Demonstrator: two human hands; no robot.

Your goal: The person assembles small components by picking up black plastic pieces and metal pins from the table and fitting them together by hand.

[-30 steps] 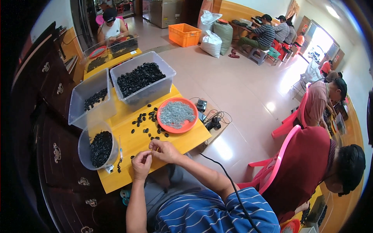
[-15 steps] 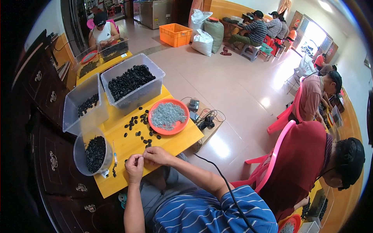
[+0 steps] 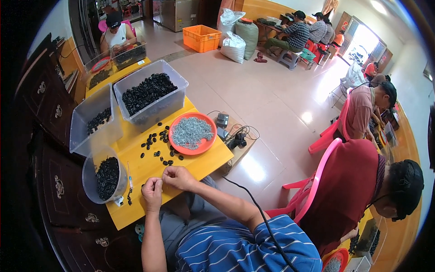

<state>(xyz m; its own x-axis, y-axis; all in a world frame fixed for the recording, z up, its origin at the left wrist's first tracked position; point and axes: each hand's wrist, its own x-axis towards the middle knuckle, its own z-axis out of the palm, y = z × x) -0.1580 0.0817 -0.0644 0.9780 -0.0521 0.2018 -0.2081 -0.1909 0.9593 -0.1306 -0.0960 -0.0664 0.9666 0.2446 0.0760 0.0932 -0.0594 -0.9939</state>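
My left hand (image 3: 152,192) and my right hand (image 3: 179,178) are close together over the near edge of the yellow table (image 3: 142,174). Both are closed, thumb pinched against the fingers; whatever they hold is too small or hidden to make out. Just beyond them lie loose small black oval parts (image 3: 166,162). Past these, to the right, sits a red plate (image 3: 209,144) heaped with thin grey metal pieces (image 3: 192,132). Left of my hands are a blue-and-white pen-like tool (image 3: 130,174) and a short row of black parts (image 3: 129,196).
A round clear tub (image 3: 86,181) of black parts stands at the table's left edge. Behind it are two clear bins (image 3: 156,111) (image 3: 78,143). A black cable (image 3: 244,195) crosses by my right arm. A co-worker (image 3: 344,190) sits close on the right; dark drawers (image 3: 59,181) flank the left.
My hands have drawn slightly apart, both still pinched. The whole view has shifted a little, so everything sits slightly more to the left and higher.
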